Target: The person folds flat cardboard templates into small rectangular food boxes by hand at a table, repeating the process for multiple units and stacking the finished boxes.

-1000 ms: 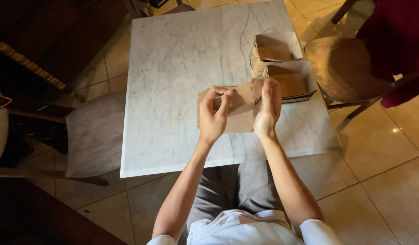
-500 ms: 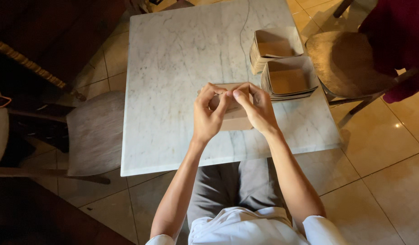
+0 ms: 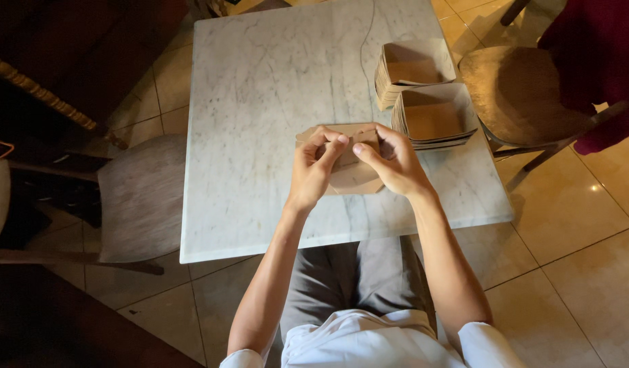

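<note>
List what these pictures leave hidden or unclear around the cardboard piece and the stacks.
- Head view: the middle of the brown cardboard piece is covered by the left hand and right hand, so its folds are unclear.
- How many trays are in the near stack and far stack: the edges are too fine to count.
- The marble table and wooden chair are cut off by the top edge.

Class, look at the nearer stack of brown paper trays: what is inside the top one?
The nearer stack shows only the top tray's bare brown bottom and walls, nothing lying in it. The trays nested beneath show only their edges; their insides are covered.
</note>
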